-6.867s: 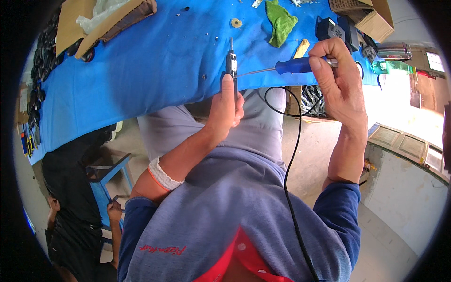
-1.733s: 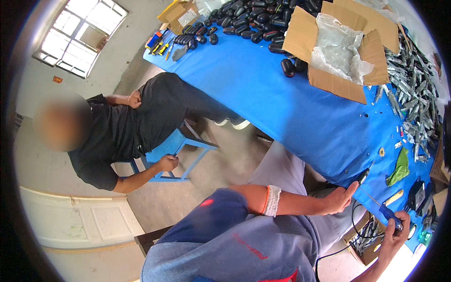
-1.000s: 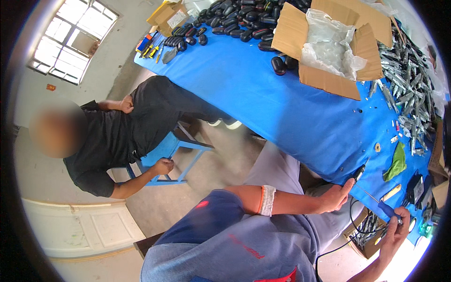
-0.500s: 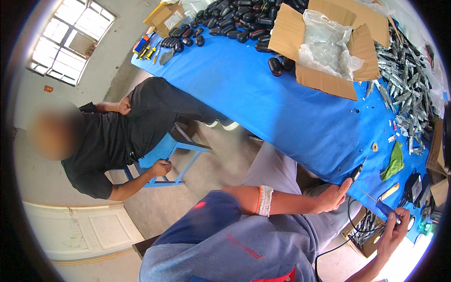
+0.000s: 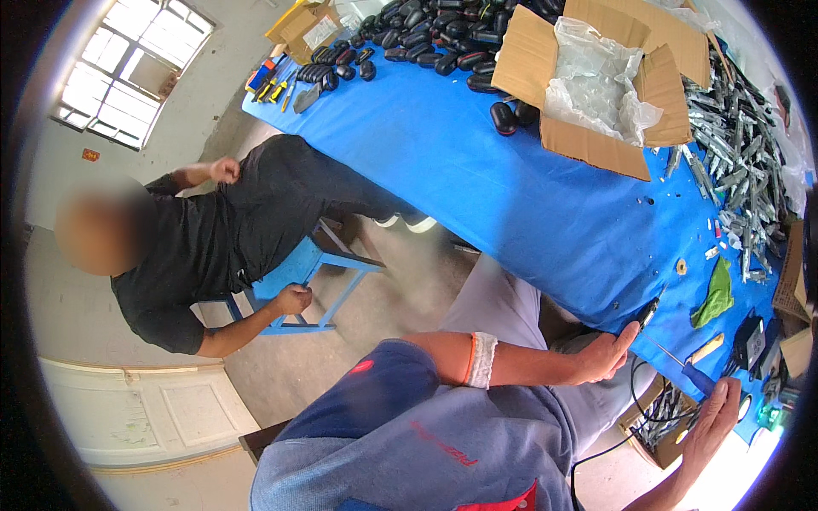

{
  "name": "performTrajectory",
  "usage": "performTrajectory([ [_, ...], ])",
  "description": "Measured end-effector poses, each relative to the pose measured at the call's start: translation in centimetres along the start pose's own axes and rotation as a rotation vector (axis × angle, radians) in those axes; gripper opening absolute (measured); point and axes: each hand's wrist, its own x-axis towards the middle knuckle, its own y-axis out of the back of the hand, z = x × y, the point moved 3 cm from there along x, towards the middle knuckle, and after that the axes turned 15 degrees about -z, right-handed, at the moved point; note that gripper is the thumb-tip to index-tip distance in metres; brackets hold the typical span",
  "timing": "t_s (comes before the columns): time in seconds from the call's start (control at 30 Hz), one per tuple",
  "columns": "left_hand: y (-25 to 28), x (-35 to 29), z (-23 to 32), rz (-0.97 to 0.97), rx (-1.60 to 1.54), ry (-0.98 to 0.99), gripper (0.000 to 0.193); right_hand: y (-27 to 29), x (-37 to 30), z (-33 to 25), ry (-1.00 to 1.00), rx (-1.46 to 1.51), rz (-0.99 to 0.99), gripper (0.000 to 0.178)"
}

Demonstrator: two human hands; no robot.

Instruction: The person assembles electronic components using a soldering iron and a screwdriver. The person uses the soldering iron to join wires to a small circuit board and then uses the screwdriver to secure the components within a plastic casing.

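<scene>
At the table's near right edge, my left hand is closed, pinching a small dark piece with a metal tip. Its exact kind is too small to make out. My right hand is closed around the blue handle of a screwdriver, whose thin shaft points toward my left hand. A wooden-handled tool lies just beyond the shaft. Near both hands rest a green cloth and a tan ring. Below them hangs a black cable.
A blue-covered table bears an open cardboard box lined with plastic, many black oval cases and a heap of metal parts. Across the left side, another person sits on a blue stool. A lower box holds metal parts.
My right hand's fingers have straightened a little along the screwdriver handle. My left hand keeps its place. The seated person's farther hand has lifted slightly from the lap.
</scene>
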Motion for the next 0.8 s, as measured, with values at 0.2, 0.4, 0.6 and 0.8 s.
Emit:
performTrajectory([
  [0.2,-0.7,-0.7,1.0,0.079,0.013,-0.029,0.070,-0.3,0.0,-1.1,0.142,0.205,-0.003,0.019],
  [0.4,0.5,0.5,-0.7,-0.007,0.060,0.028,0.067,-0.5,-0.4,-1.8,0.100,0.190,-0.005,0.024],
  [0.6,0.6,1.8,-1.7,0.048,-0.049,-0.023,0.065,0.0,-0.3,-0.1,-0.073,-0.009,0.004,0.026],
  [0.8,0.3,1.0,-0.9,0.044,-0.009,-0.005,0.064,-0.3,-0.3,-1.3,0.096,0.173,-0.027,0.023],
])
